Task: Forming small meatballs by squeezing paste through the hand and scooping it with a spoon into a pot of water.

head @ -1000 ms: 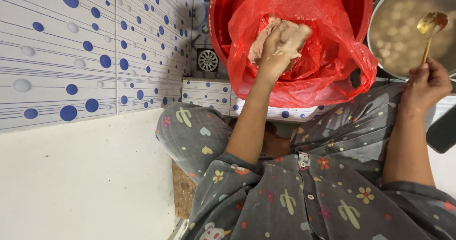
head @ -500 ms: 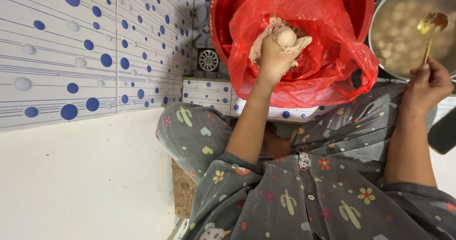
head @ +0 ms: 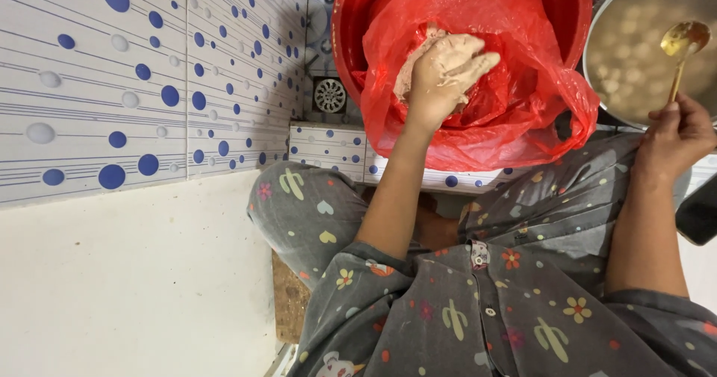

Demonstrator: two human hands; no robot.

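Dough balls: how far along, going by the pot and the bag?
Done: many pale balls already float in the metal pot. In hand: the left hand squeezes dough over the red bag in the red basin; the right hand holds a spoon over the pot. Left: the dough remaining in the bag, amount hidden.

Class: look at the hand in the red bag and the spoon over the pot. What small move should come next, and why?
Probably squeeze a lump free: the left hand is closed on pale dough inside the red bag, while the right hand holds the spoon ready over the pot of floating balls.
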